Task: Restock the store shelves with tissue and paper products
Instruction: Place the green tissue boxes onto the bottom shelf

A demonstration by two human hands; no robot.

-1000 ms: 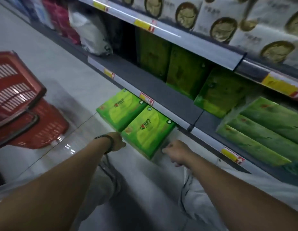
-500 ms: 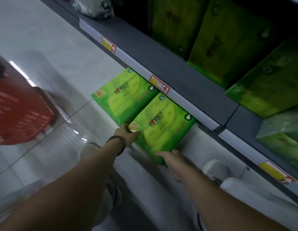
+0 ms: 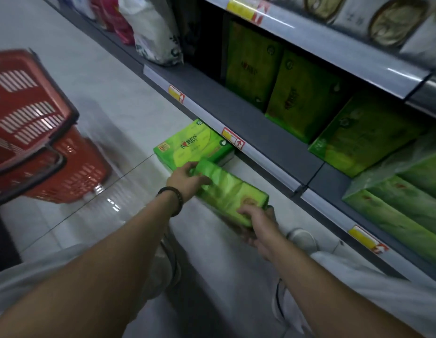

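Observation:
A green tissue pack (image 3: 230, 191) is lifted off the floor and tilted onto its edge, held at both ends. My left hand (image 3: 187, 180) grips its far end and my right hand (image 3: 257, 222) grips its near end from below. A second green tissue pack (image 3: 192, 145) lies flat on the floor against the base of the bottom shelf (image 3: 236, 111). That grey shelf holds more green tissue packs (image 3: 302, 96) standing upright further back, with bare shelf in front of them.
A red shopping basket (image 3: 29, 123) stands on the tiled floor to the left. White and pink bagged goods (image 3: 156, 32) sit at the shelf's far end. Stacked green packs (image 3: 407, 203) fill the shelf at right. My white shoes (image 3: 302, 237) are below.
The near green pack has been picked up from the floor by both hands and turned onto its edge. The camera has swung back up toward the shelf.

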